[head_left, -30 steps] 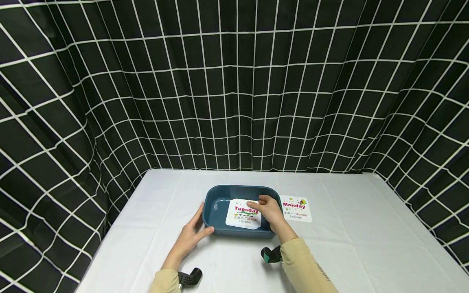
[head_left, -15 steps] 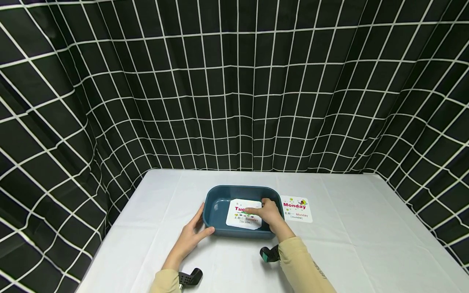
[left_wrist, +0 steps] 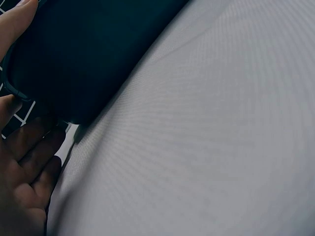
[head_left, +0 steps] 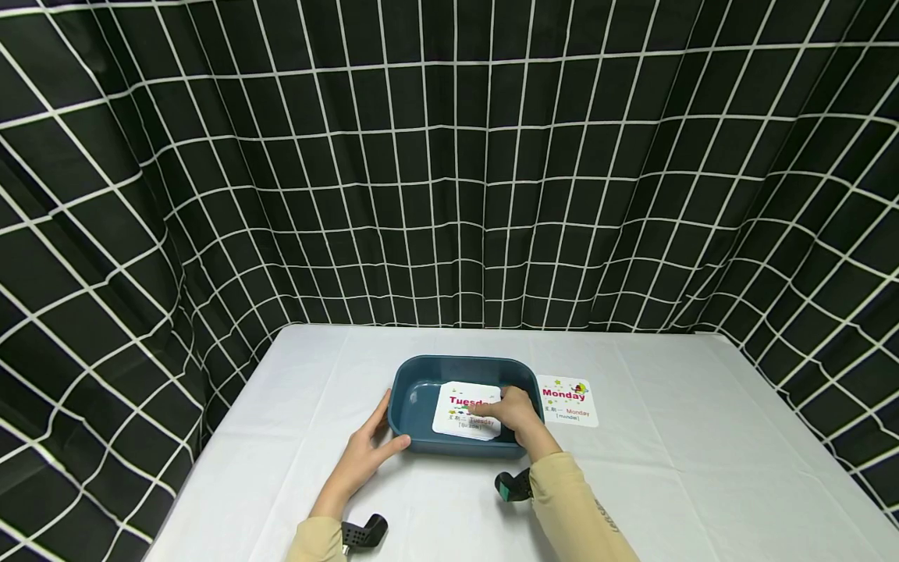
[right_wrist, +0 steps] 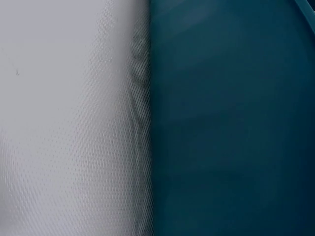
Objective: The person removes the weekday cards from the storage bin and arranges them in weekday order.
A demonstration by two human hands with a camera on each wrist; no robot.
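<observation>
A dark blue rectangular box [head_left: 421,425] stands on the white-covered table. Inside, toward its right half, lies a stack of white flashcards with a "Tuesday" card [head_left: 453,419] on top. My left hand [head_left: 361,453] holds the box's near left corner, thumb on the front and fingers along the left side; the left wrist view shows its lower fingers [left_wrist: 42,147] loosely bent. My right hand [head_left: 517,411] reaches into the box and pinches the stack's right edge, thumb lying over the Tuesday card. Its fingertips are partly hidden, and the right wrist view shows only the box's outer wall [right_wrist: 226,123] and the cloth.
A "Monday" card [head_left: 570,412] lies face up on the table, just right of the box. White cloth [head_left: 688,437] covers the table. Black curtains with a white grid [head_left: 463,187] hang behind and at both sides.
My right thumb has come down onto the Tuesday card and moved slightly toward me, and the right wrist has shifted a little left. The left hand and the box have stayed in place.
</observation>
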